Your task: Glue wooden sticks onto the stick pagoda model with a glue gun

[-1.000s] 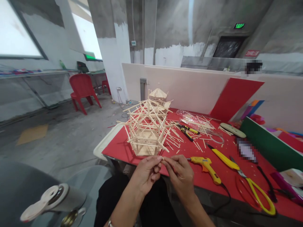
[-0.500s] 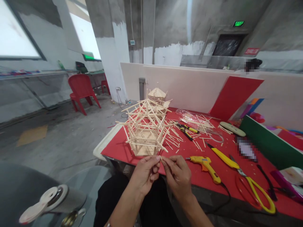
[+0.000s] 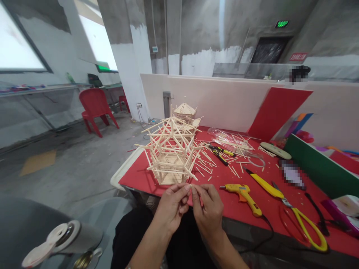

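Note:
My left hand [image 3: 174, 205] and my right hand [image 3: 206, 203] meet fingertip to fingertip over the table's front edge. Both are closed in a pinch on a tiny pale piece [image 3: 191, 185] that looks like a bit of wooden stick; most of it is hidden by the fingers. Just beyond them stands an open pavilion model [image 3: 171, 157] built of thin wooden sticks, which neither hand holds. A second stick model [image 3: 185, 112] with a finished-looking roof rises behind it. To the right of my right hand lies a yellow hot glue gun [image 3: 241, 192], its nozzle pointing left.
Loose wooden sticks [image 3: 204, 164] are strewn over the red tabletop [image 3: 230, 213], with black-and-yellow pliers [image 3: 220, 154] among them. Yellow-handled scissors [image 3: 305, 224] and a yellow utility knife [image 3: 265, 185] lie at the right. A green board [image 3: 316, 168] borders that side. A lidded cup [image 3: 75, 237] stands lower left.
My right fingers have shifted slightly around the tiny piece, and the right hand sits a little further left. The camera view has moved slightly; the models and tools stay in place.

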Available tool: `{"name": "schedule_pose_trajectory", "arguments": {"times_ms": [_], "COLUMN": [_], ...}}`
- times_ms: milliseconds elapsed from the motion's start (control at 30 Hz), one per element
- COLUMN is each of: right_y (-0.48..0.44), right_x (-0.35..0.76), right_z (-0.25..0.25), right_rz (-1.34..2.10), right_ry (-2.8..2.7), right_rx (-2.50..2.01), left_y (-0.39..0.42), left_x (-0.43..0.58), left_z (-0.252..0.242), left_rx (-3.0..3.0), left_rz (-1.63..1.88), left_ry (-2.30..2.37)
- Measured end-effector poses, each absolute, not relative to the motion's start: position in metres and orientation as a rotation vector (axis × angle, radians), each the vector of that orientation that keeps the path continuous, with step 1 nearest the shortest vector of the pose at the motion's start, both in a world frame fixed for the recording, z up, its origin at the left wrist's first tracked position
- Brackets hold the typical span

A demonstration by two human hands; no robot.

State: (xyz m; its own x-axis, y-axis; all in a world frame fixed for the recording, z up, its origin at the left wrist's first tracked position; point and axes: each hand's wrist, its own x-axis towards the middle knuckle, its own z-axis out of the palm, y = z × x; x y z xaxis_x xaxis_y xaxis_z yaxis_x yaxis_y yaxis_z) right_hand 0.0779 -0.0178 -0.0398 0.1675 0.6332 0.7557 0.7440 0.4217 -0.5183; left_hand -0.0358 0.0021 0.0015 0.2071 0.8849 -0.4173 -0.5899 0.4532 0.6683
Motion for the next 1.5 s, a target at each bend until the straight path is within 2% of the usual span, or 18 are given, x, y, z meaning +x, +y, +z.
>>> {"name": "schedule_pose_trajectory", "arguments": {"times_ms": [400,500,667,833,1000,1267,1400,1500], "right_y": [-0.019,-0.02,-0.025,-0.035,-0.04,-0.033,-0.032,-0.039], "right_x": [0.083,0.105,0.182,0.234,0.252,0.267,0.263,0.249], "right_z": [-0.027,-0.03,-0.05,-0.06,-0.066,-0.078,-0.075,-0.05], "right_rz": [0.277,0.246,-0.069,-0.184,0.168,0.346,0.431,0.374], "right_ry": [-1.555,-1.621,-1.547,-1.572,-1.648,-1.679,-1.557,-1.389], "right_rx": [-1.272,-1.305,-1.734,-2.258,-2.655,-2.541,-2.235,-2.018], "left_y": [-0.004,-0.004,-0.001,0.001,-0.001,-0.002,-0.002,-0.001], "left_x": [-0.03,-0.035,-0.046,-0.045,-0.045,-0.047,-0.046,-0.047], "left_z": [-0.004,-0.001,0.0,0.0,0.002,-0.002,-0.002,0.0], "left_rx": [0.429,0.403,0.358,0.359,0.38,0.336,0.325,0.31], "left_rz": [1.124,1.14,1.174,1.19,1.189,1.216,1.205,1.193], "left_ry": [0.78,0.744,0.784,0.836,0.846,0.86,0.831,0.816]}}
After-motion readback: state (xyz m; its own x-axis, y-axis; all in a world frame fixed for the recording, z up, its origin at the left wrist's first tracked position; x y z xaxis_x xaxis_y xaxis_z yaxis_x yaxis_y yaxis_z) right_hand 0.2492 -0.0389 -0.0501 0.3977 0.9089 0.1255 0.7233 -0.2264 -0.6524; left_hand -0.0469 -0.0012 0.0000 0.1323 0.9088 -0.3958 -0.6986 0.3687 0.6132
